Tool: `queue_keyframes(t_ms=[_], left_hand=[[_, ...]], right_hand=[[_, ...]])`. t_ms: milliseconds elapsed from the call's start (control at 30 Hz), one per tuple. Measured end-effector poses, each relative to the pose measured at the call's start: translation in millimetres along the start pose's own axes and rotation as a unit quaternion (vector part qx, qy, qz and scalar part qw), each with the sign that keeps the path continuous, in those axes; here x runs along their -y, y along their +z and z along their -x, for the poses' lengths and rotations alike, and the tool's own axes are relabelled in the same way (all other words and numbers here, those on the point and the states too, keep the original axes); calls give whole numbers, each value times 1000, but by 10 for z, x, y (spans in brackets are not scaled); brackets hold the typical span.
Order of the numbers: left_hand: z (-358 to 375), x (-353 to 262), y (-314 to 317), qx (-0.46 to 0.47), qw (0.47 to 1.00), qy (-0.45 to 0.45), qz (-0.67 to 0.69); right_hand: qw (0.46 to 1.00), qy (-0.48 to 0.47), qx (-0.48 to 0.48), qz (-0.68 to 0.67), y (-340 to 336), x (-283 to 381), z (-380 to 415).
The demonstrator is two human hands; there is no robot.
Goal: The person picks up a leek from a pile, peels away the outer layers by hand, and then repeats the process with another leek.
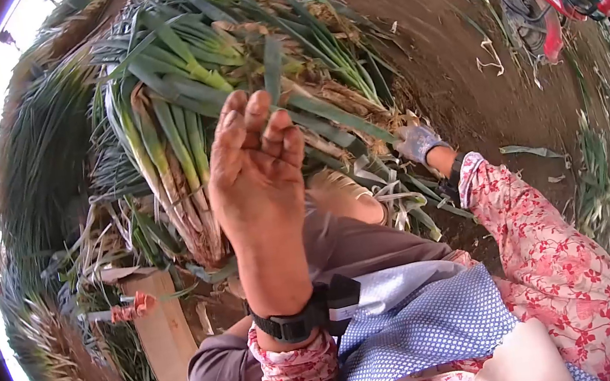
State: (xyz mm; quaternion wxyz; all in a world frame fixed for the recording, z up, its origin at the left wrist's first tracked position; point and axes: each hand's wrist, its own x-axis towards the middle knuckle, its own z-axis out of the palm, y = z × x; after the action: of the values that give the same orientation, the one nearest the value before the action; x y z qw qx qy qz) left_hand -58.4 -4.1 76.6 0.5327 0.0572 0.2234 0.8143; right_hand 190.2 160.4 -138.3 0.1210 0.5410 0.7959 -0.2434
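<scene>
- Fingers first: on my left hand [256, 154] they are loosely curled and slightly apart, the soil-stained palm showing; I see nothing clamped there.
- My right hand [419, 143], in a grayish knit glove, touches the stringy root ends of the leeks [343, 99]; I cannot tell how tightly its fingers close.
- Those leeks lie piled on the brown soil [460, 75], their flat, ribbed leaves fanning beyond my left hand.
- Beside my left forearm stretches a pale-stemmed leek bunch [169, 155] with papery brown husks.
- A flat, rectangular cardboard piece [162, 327] lies near my knee.
</scene>
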Motion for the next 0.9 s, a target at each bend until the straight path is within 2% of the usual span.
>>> queue_keyframes(t_ms=[100,200,300,400,433,533,567,667,700,800,867,900], left_hand=[[-209,339,52,-38,999,-21,-15],[-314,619,-131,-106,993,-57,-5],[-368,836,-373,-163,983,-87,-17],[-375,854,-422,-169,980,-87,-59],[-390,826,-384,-146,985,-83,-47],[-429,808,-421,-211,973,-78,-55],[-422,802,-422,-212,973,-81,-49],[-403,769,-402,-207,972,-95,-53],[-406,757,-408,-213,971,-97,-57],[-423,722,-452,-222,969,-93,-56],[-416,712,-481,-224,970,-85,-41],[-411,712,-492,-224,971,-81,-37]], right_hand=[[992,-61,-80,-80,-9,185,-113],[959,-150,-231,-66,130,389,-428],[929,-156,-322,-90,94,603,-826],[969,-158,-174,-73,-51,848,-1059],[973,-177,-137,-51,-13,921,-1134],[983,-152,-101,-10,235,1143,-1381],[990,-100,-98,5,259,1245,-1396],[994,6,-4,-108,237,1425,-1340],[987,18,36,-154,91,1471,-1240],[973,-46,92,-205,273,1375,-1350],[878,-66,148,-451,182,1356,-1216],[846,-90,156,-503,79,1326,-1102]])
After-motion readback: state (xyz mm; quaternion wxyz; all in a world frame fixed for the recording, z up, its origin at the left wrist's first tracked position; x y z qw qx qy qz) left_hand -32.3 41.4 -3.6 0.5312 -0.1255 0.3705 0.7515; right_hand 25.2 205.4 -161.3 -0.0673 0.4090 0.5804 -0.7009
